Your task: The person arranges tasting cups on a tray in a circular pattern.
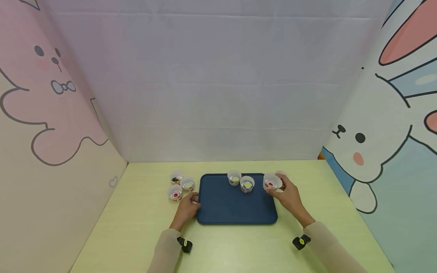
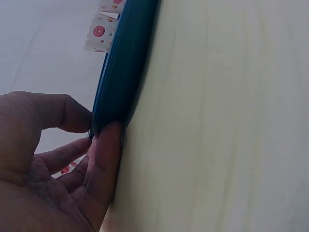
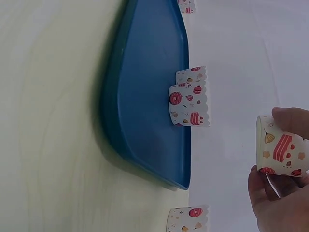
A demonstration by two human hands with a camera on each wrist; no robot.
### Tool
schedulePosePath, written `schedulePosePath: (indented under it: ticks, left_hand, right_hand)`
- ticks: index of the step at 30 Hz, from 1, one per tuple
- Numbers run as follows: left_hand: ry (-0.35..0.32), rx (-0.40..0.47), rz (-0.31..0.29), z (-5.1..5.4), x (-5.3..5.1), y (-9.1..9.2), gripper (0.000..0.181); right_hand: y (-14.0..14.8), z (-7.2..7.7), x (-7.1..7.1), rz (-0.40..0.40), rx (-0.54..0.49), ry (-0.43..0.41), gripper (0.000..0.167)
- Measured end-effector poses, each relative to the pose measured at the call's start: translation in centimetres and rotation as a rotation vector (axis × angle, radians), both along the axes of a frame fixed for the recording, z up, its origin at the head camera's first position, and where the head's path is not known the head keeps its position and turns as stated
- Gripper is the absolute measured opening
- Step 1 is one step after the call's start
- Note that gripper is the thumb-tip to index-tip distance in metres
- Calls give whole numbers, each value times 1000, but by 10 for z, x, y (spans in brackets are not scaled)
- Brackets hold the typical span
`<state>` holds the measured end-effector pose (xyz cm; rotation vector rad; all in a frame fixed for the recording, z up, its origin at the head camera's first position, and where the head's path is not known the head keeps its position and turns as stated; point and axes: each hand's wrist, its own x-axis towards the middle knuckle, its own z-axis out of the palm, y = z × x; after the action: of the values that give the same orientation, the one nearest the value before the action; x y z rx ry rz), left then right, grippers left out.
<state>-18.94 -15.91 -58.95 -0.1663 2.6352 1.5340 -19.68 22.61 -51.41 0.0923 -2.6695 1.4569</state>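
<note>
A paper baking cup (image 1: 272, 182) with something red in it is gripped by my right hand (image 1: 289, 196), raised over the tray's right side. In the right wrist view the thumb and fingers hold the printed cup (image 3: 282, 150) between them. My left hand (image 1: 186, 210) pinches the left edge of the blue tray (image 1: 235, 210), thumb on one side and fingers on the other, as the left wrist view shows. Along the tray's far part stand a cup (image 1: 234, 178) and another cup (image 1: 247, 184), both with something yellow-green inside.
Left of the tray stand three more cups: one with dark contents (image 1: 176, 177), one with yellow-green contents (image 1: 187, 184) and one with red contents (image 1: 175, 193). Behind my right hand a further cup (image 1: 282, 173) is mostly hidden. A pale wall backs the light wooden table (image 1: 232, 250).
</note>
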Motion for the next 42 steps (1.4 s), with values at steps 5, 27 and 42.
schedulePosePath:
  ticks: [5,27,42]
  left_hand:
    - [5,0,1,1,0,0,49]
    - [1,10,3,1,0,0,49]
    - [2,14,3,-1,0,-1,49]
  right_hand:
    - [-5,-6,0,8,6,-1,62]
    - [-25,-37,1,29,71,-38,62]
    - [-36,-48,2,42,87,-52,62]
